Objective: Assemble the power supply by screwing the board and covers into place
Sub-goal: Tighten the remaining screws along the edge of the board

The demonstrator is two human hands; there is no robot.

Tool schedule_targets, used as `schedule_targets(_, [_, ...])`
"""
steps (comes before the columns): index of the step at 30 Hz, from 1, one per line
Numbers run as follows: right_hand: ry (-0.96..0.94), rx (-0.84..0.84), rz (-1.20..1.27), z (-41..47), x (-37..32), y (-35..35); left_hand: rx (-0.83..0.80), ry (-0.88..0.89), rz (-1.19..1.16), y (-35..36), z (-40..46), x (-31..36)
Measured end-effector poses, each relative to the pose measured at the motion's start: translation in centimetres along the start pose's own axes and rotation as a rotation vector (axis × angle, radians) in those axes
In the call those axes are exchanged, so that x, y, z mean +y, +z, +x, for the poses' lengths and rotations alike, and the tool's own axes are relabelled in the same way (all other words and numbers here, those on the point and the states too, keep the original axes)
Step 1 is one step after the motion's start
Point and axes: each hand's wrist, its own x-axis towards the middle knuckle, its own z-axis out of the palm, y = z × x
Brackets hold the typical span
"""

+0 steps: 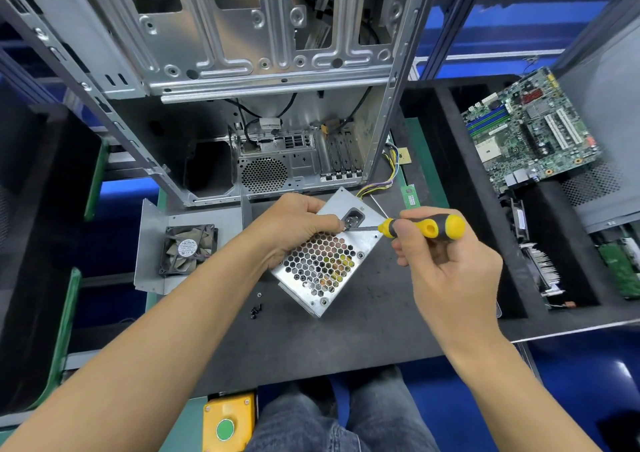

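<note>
Power supply (pixel 323 254), a bare metal box with a honeycomb grille, lies on the dark mat just in front of the open computer case (pixel 263 70), long axis slanting from near-left to far-right. Left hand (pixel 289 228) grips its far-left corner, fingertips hiding the screw spot. Right hand (pixel 446 264) holds the yellow-black screwdriver (pixel 420 228), shaft pointing left at the socket face. Loose black screws (pixel 256 310) lie near-left of the box; a fan (pixel 188 249) sits further left

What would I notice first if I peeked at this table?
Right in the middle, the yellow and black screwdriver in the right hand pokes at a shiny metal box with honeycomb holes, which the left hand steadies. A big open computer case towers behind, and a green circuit board lies at the right.
</note>
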Motion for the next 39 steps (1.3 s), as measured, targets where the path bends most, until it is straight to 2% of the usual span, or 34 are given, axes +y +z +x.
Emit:
schedule_targets(14, [-0.027, -0.222, -0.199, 4.0, -3.0, 0.1, -0.032, 0.055, -0.029, 0.0, -0.5, -0.2])
schedule_targets(17, [-0.081, -0.252, -0.304, 5.2, -4.1, 0.5, -0.025, 0.070, -0.024, 0.1, -0.6, -0.3])
schedule_targets(20, [-0.107, -0.387, -0.381, 6.2, -5.4, 0.7, -0.030, 0.069, -0.029, 0.0, -0.7, -0.2])
schedule_targets(24, [-0.308, -0.569, -0.644, 7.1, -6.9, 1.0, -0.035, 0.080, -0.039, -0.1, -0.7, -0.2])
schedule_targets(28, [-0.299, -0.823, -0.660, 8.5, -8.5, 0.6, -0.043, 0.081, -0.056, -0.1, -0.6, -0.2])
schedule_targets(30, [-0.327, -0.912, -0.745, 9.5, -9.4, 0.3, -0.040, 0.073, -0.055, -0.2, -0.5, -0.2])
schedule_targets(32, [-0.376, -0.936, -0.891, 10.2, -10.0, 0.4, -0.037, 0.067, -0.055, -0.2, -0.4, -0.2])
schedule_targets(35, [-0.545, -0.865, -1.195, 10.1, -10.4, 1.2, -0.037, 0.063, -0.053, -0.3, -0.2, -0.3])
schedule_targets(37, [-0.486, -0.878, -1.204, 9.9, -10.6, 1.2, -0.038, 0.063, -0.052, -0.3, -0.2, -0.3])
schedule_targets(39, [-0.353, -0.998, -1.051, 10.2, -10.8, 0.9, -0.044, 0.059, -0.060, -0.3, -0.2, -0.3])
